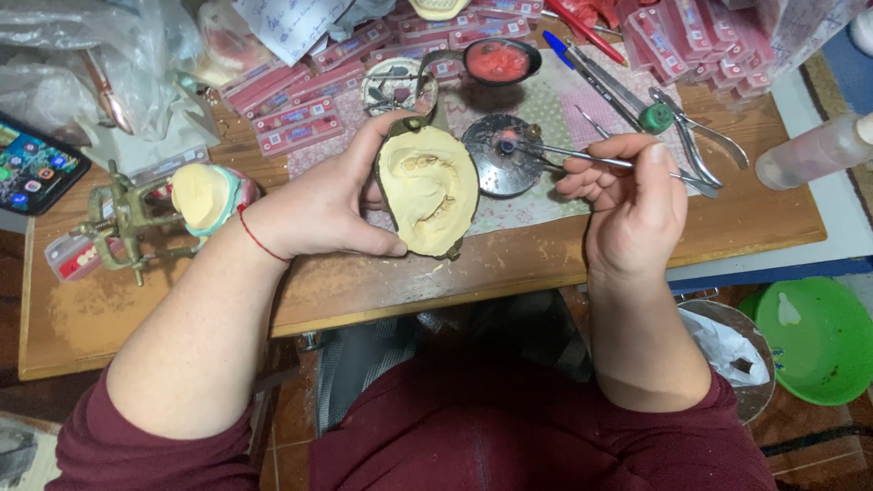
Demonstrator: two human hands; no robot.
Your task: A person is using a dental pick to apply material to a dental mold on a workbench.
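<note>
Head view: I see left hand (pixel 318 205) gripping the plaster cast (pixel 427 186), tilted up over the near surface (pixel 509 268) edge; right hand (pixel 632 205) pinches a thin metal tool (pixel 568 156), tip just beside the round burner (pixel 502 155) ahead of it; risk: tip strays and chips plaster, or cast slips off the edge; room tight ahead: pliers (pixel 705 136), red strips (pixel 300 118); brass articulator (pixel 123 223) outside left hand.

A matt, chalky plaster dental cast (pixel 427 186) is sitting in a dull brass flask; the thin instrument (pixel 582 157) is gleaming as polished steel, and the worn wooden bench (pixel 509 268) is looking scuffed and dusty.
</note>
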